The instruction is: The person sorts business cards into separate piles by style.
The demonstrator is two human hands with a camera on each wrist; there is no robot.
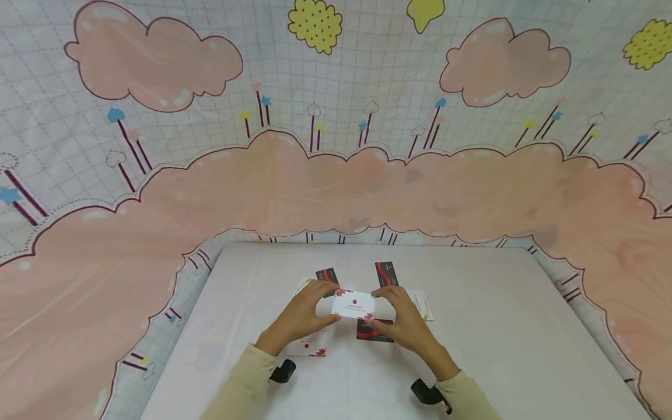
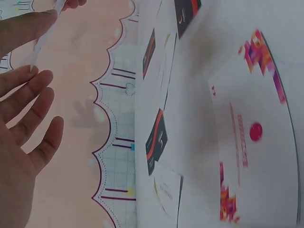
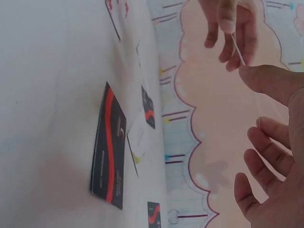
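Both hands hold up one white business card (image 1: 354, 304) with a red dot and floral corners, above the table. The left hand (image 1: 301, 312) pinches its left end between thumb and index finger. At the opposite end, the right hand (image 1: 406, 321) grips the card likewise. Both wrist views show the held card (image 2: 45, 40) almost edge-on, a thin line (image 3: 237, 49) in the right one. Below the right hand lies a black card with a red stripe (image 1: 370, 333). A white floral card (image 1: 307, 347) rests under the left wrist.
Farther back lie two black cards, one left (image 1: 326, 274) and one right (image 1: 387, 273). White cards with green (image 1: 423, 304) show beside the right hand, partly hidden. Black wrist cameras (image 1: 283, 371) hang at both sleeves. A patterned cloth (image 1: 399, 192) rises behind the white table (image 1: 525, 350).
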